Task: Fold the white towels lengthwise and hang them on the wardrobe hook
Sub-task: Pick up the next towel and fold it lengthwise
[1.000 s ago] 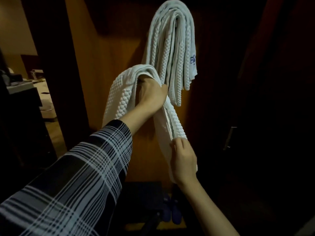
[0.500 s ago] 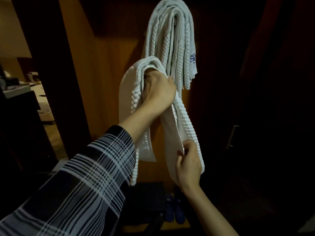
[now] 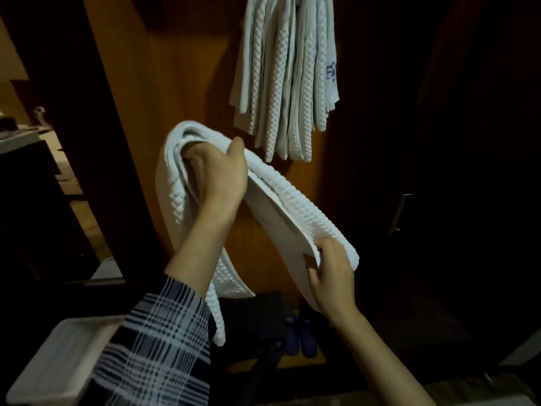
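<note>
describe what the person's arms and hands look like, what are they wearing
The left arm wears a dark sleeve with a white plaid pattern, pushed back so the forearm is bare. The right arm shows no sleeve. Both the left hand and right hand are bare, with no visible jewellery.

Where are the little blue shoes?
The blue shoes sit low in the head view, on the wardrobe floor, right of a dark box and just under the right hand.

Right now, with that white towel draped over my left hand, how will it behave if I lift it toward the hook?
Probably floppy: the white towel bends over the left hand and both ends hang. The waffle texture likely grips rather than slips. The tail pinched by the right hand would probably swing loose if released.
</note>
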A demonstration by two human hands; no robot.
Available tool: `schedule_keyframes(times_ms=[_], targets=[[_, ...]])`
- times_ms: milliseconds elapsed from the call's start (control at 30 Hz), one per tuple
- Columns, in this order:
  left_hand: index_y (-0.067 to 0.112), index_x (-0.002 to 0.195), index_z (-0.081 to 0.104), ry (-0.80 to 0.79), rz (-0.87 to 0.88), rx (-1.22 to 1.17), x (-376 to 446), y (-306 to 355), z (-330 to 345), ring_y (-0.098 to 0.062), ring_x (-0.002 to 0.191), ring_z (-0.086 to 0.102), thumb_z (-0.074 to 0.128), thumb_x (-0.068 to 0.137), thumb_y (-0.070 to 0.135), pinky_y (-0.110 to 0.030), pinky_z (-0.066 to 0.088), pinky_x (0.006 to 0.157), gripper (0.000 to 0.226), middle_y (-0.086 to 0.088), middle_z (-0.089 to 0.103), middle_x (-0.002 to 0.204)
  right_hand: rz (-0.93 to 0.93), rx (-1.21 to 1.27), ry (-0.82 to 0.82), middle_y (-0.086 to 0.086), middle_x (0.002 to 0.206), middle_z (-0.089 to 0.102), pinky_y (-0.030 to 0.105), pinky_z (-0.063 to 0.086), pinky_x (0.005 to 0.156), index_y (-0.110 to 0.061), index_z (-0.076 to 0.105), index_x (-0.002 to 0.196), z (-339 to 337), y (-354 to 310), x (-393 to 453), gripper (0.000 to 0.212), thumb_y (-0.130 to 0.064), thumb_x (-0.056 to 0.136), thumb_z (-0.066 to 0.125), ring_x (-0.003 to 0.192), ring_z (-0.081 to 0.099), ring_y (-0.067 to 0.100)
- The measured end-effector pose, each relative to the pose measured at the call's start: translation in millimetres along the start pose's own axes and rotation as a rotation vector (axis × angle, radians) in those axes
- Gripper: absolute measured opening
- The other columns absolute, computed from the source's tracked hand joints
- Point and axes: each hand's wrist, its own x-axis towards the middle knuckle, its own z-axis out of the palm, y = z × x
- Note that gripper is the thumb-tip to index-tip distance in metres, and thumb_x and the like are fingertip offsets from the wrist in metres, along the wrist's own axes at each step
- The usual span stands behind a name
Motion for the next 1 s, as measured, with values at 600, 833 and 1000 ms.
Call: schedule_keyframes(times_ms=[600, 833, 1000], targets=[[0.036, 0.061, 0.024, 0.241, -0.063, -0.012, -88.2, -88.9, -10.0, 0.009, 0.053, 0.030, 0.063, 0.078, 0.021, -0.014, 0.023, 0.049, 0.046, 0.024, 0.031, 0.060, -0.125, -0.017, -0.319, 0.009, 0.117, 0.039, 0.024, 0.052, 0.053, -0.011, 0.041, 0.126, 16.1, 17.5, -122.4, 0.078, 0.008, 0.059, 0.077, 0.085, 0.063, 0.033], [0.036, 0.064, 0.026, 0.241, -0.077, -0.058, -88.8, -93.8, -11.9, 0.012, 0.056, 0.034, 0.063, 0.078, 0.019, -0.014, 0.029, 0.050, 0.043, 0.024, 0.035, 0.064, -0.011, -0.058, -0.255, 0.004, 0.079, 0.054, 0.016, 0.031, 0.051, -0.013, 0.051, 0.077, 6.4, 15.9, -122.9, 0.012, -0.022, 0.074, 0.044, 0.063, 0.055, 0.017], [0.035, 0.065, 0.035, 0.199, -0.091, -0.058, -80.1, -98.3, -21.1, 0.009, 0.057, 0.044, 0.057, 0.078, 0.024, -0.015, 0.035, 0.054, 0.029, 0.021, 0.044, 0.067, -0.223, -0.038, -0.150, 0.003, 0.056, 0.049, 0.016, 0.024, 0.048, -0.018, 0.036, 0.078, -8.0, 17.5, -127.7, 0.009, -0.011, 0.075, 0.041, 0.042, 0.044, 0.013]])
